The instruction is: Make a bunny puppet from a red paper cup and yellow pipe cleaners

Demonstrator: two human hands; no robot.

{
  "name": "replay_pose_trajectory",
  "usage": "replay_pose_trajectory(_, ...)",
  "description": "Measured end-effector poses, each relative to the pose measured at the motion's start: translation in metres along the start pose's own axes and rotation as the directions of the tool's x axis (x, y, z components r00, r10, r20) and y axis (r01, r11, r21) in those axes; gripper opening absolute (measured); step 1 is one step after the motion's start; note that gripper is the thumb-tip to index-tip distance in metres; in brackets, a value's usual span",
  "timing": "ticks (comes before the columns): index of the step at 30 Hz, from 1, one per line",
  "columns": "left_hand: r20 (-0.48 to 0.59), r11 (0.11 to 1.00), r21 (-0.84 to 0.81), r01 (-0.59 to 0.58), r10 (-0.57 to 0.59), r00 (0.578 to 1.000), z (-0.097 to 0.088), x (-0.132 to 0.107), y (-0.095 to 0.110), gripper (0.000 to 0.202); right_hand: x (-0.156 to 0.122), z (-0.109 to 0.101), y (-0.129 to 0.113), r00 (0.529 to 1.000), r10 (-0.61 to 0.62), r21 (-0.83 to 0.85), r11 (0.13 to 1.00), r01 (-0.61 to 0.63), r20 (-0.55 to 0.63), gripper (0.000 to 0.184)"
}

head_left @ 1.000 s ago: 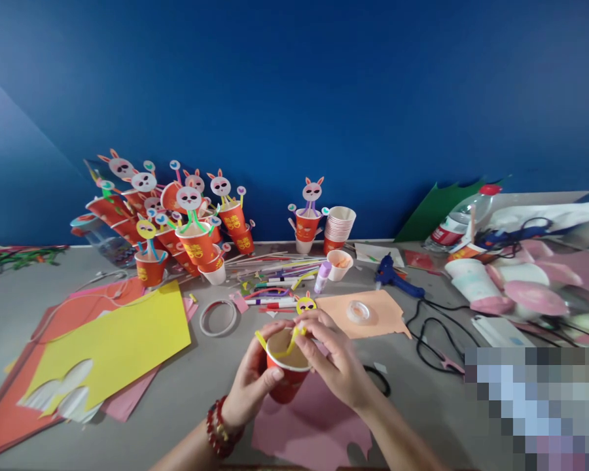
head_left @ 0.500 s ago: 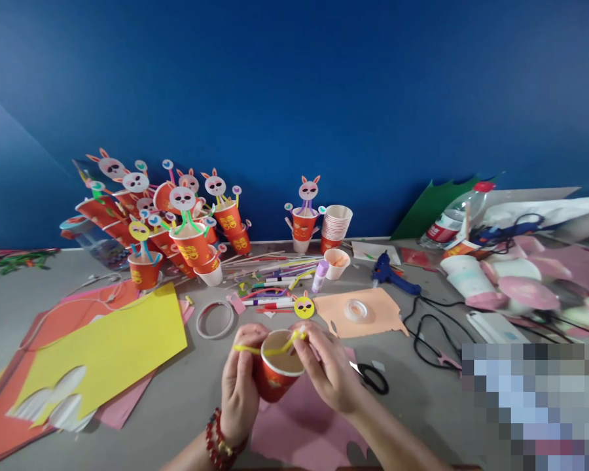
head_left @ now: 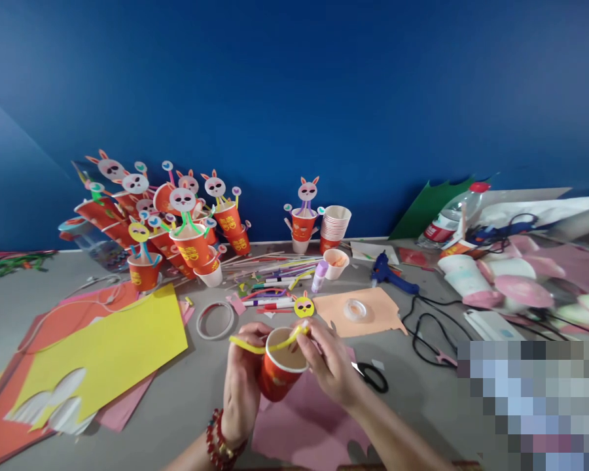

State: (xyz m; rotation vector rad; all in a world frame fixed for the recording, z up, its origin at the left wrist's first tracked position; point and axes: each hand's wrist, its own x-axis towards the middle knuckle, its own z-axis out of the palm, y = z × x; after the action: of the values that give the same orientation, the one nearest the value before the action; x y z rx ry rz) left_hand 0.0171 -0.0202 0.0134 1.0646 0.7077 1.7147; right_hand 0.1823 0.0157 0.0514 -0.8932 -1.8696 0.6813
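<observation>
Two hands share one small red paper cup with a white rim (head_left: 277,381), which we hold in front of us above a ragged pink paper sheet (head_left: 299,435); whether its base touches the sheet we cannot tell. Our left hand (head_left: 240,384) curls around the cup's left side, while our right hand (head_left: 328,363) pinches one end of a thin, bent yellow strip (head_left: 279,345) near the rim. The strip crosses the mouth, its other end poking out past our left fingers — whether those also grip it is unclear.

We judge the thin paper wall could buckle if our left hand squeezes too hard, and the strip could spring out of line if our right fingertips slip. Black-handled scissors (head_left: 374,377) lie just beside our right forearm — a sideways sweep might knock them.

Both our forearms angle inward from the lower edge, the left wrist wearing dark red beads (head_left: 218,437), the right hand bent over the rim.
</observation>
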Motion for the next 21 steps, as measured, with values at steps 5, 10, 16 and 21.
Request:
replay_pose_trajectory(5,0.189,0.943,0.229,0.243,-0.288,0.939,-0.005,-0.001,-0.001,0.065,0.000,-0.002,0.003,0.999,0.026,0.020,0.999,-0.027,0.026,0.024)
replay_pose_trajectory(10,0.147,0.931,0.246,0.269,-0.310,0.939,-0.010,-0.003,-0.007,0.066,-0.003,-0.004,0.006,0.994,0.099,0.105,0.989,-0.104,0.054,0.024)
replay_pose_trajectory(16,0.021,0.955,0.168,0.246,-0.253,0.967,-0.021,-0.006,-0.017,0.067,0.002,-0.017,0.004,0.975,0.220,0.388,0.896,-0.217,0.036,0.036)
replay_pose_trajectory(21,-0.065,0.961,0.094,0.258,-0.253,0.965,-0.022,-0.003,-0.016,0.062,0.007,-0.024,0.006,0.942,0.279,0.365,0.871,-0.329,0.185,0.026)
